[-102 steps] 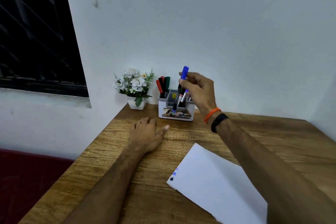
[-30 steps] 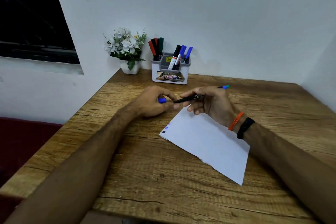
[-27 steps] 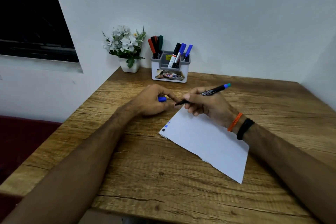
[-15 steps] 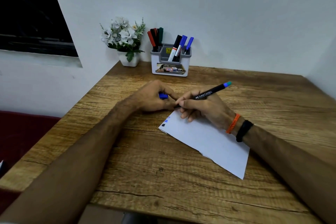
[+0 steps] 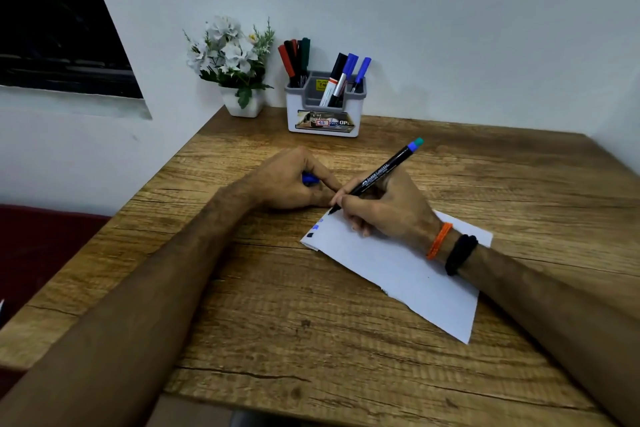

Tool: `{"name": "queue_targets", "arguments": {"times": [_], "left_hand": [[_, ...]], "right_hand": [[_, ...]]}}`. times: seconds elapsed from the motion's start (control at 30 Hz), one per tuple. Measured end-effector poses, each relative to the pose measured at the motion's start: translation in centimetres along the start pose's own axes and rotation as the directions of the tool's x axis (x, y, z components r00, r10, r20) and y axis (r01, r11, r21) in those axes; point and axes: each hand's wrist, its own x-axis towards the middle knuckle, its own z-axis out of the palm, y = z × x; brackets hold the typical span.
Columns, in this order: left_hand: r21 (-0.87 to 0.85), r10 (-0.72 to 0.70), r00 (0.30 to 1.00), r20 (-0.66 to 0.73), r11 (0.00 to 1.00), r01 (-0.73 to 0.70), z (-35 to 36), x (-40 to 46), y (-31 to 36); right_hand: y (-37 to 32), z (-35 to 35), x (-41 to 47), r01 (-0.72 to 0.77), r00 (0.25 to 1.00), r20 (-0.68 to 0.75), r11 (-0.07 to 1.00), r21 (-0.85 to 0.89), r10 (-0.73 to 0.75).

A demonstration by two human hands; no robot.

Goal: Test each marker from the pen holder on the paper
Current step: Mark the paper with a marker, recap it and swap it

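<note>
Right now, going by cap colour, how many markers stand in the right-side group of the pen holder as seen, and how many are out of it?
In the pen holder, right-side group:
blue-capped markers: 2
black-capped marker: 1
Out of it:
uncapped marker, held by the right hand: 1
Total: 4
</note>
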Motion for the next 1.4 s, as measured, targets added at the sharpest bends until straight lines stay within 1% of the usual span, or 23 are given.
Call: {"name": "queue_targets", "arguments": {"times": [0.53,0.67,0.87,0.97,1.1,1.23,1.33,1.4], "left_hand": [[-0.014,-0.029,0.999,0.015,0.999,0.029,0.05,0.29,-0.45],[-0.008,-0.017,1.000,0.023,1.000,0.017,0.08,0.25,-0.43],[-0.016,-0.020,0.999,0.027,1.000,0.020,0.04,0.11,-0.25],[-0.013,-0.023,0.999,0.025,1.000,0.024,0.05,0.09,-0.21],[-0.004,-0.023,0.999,0.024,1.000,0.023,0.11,0.09,-0.24],[0.005,-0.030,0.999,0.017,1.000,0.030,0.14,0.14,-0.25],[0.008,-0.033,0.999,0.021,0.999,0.032,0.11,0.13,-0.28],[-0.002,-0.032,0.999,0.016,0.999,0.032,0.09,0.08,-0.15]], "right_hand": [[-0.46,-0.03,-0.28,0.018,1.000,-0.013,0.997,-0.079,-0.019],[-0.40,-0.02,-0.26,0.033,0.999,-0.011,0.995,-0.095,-0.034],[-0.04,0.14,0.03,0.056,0.998,-0.027,0.982,-0.182,-0.062],[0.14,0.04,0.15,0.052,0.997,-0.052,0.983,-0.174,-0.061],[0.08,0.12,-0.03,0.069,0.997,-0.026,0.982,-0.177,-0.075],[0.18,0.06,0.13,0.058,0.996,-0.053,0.984,-0.170,-0.068],[0.20,0.15,0.04,0.064,0.997,-0.024,0.984,-0.164,-0.069],[0.25,0.17,0.09,0.068,0.996,-0.038,0.984,-0.163,-0.075]]}}
